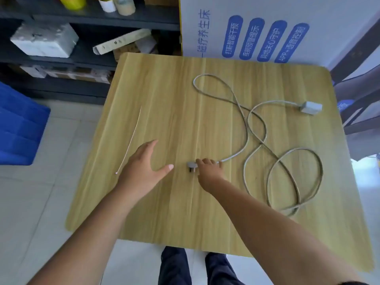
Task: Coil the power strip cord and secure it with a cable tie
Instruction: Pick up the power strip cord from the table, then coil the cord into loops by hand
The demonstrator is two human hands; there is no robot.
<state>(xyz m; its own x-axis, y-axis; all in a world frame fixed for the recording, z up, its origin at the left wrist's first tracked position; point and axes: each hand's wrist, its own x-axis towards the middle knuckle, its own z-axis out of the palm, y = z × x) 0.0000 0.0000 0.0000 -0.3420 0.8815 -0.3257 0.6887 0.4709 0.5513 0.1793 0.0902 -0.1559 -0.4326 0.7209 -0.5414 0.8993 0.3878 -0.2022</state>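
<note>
Wooden counter [164, 89] on pale tiles, dark shelving [86, 23] behind. Right hand [209, 171] fingers pinching the plug [191, 165]; left hand [144, 161] spread wide beside the cable tie [131, 138]; cord [246, 124] sprawls loose.

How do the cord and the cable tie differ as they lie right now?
The cord sprawls in crossing loops on the right; the cable tie lies nearly straight on the left. The cord is thicker and grey; the tie is thin and white. The right hand touches the cord's plug; the tie lies untouched. Both rest on the table.
</note>
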